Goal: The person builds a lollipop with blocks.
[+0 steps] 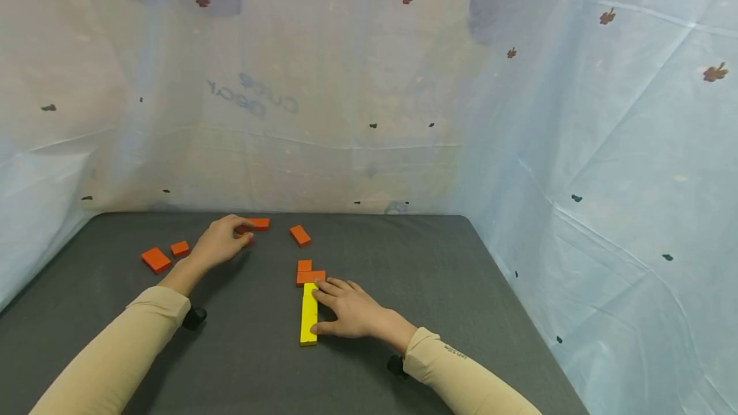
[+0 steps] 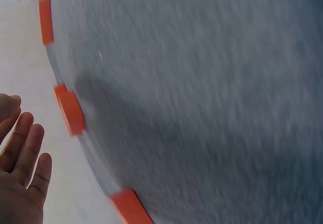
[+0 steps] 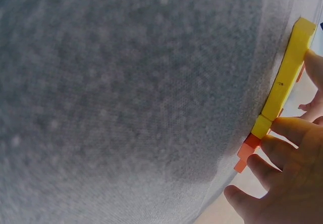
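My left hand (image 1: 221, 241) hovers at the back left of the grey table, fingers apart and holding nothing. Just past its fingertips lie orange blocks (image 1: 261, 224), one partly hidden by the hand; the left wrist view shows this close pair (image 2: 70, 112) too. The right hand (image 1: 353, 310) lies beside a long yellow block (image 1: 309, 325), its thumb and fingertips touching that block's right side. A short yellow piece (image 3: 261, 126) continues the row. Beyond it sits an orange block (image 1: 305, 277), with a smaller orange block (image 1: 304, 265) behind; the right fingers reach up to these.
Two loose orange blocks, a larger one (image 1: 156, 260) and a smaller one (image 1: 180, 248), lie left of the left forearm. A tilted orange block (image 1: 300, 235) lies farther back. A translucent printed curtain (image 1: 346, 82) hangs behind the table (image 1: 438, 261) and along its sides.
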`<state>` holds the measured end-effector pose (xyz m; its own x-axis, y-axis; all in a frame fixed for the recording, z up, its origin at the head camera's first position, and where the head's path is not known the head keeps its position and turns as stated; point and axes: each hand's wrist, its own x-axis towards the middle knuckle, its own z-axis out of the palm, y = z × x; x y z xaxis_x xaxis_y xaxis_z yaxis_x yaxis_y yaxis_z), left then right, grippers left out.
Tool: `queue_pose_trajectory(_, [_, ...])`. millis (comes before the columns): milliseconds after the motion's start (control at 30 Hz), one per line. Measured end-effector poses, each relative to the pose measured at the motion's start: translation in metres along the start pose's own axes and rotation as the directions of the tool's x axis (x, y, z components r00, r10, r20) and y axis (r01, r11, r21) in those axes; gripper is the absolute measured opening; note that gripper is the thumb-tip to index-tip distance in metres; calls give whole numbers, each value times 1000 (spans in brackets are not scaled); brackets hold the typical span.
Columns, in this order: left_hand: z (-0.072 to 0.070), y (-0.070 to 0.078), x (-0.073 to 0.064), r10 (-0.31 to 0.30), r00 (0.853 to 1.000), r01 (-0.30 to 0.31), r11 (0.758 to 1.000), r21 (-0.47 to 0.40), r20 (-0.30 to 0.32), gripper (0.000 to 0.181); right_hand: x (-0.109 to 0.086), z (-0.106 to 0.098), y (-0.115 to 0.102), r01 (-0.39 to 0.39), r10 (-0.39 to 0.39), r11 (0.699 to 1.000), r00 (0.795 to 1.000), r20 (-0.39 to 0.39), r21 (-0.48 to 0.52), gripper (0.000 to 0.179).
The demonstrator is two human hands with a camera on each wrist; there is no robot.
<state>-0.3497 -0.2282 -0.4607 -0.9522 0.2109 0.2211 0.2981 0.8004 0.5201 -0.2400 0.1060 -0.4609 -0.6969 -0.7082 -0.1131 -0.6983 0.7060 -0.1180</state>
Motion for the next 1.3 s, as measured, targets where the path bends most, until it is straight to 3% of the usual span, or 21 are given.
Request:
queue_pose_trajectory(267, [-8,-16,2,-49,998,47,998,34,47,31,0,0,0,5,-5,1000,1000,-5,-15,77])
queue_pose_trajectory(700, [-3,-20,7,-72,990,58,993,107,123,32,0,-2,-2,8,-8,1000,1000,-2,0,77])
queue_pose_trajectory(1067, [3,-21,6,-38,995,28,994,104,94,27,0,-2,-2,15,-15,1000,1000,-4,-12,77])
queue_pose_trajectory(1300, [7,-17,6,16,998,-21,996,86,65,25,-1,-4,-1,9,-9,1000,1000,3,0,76])
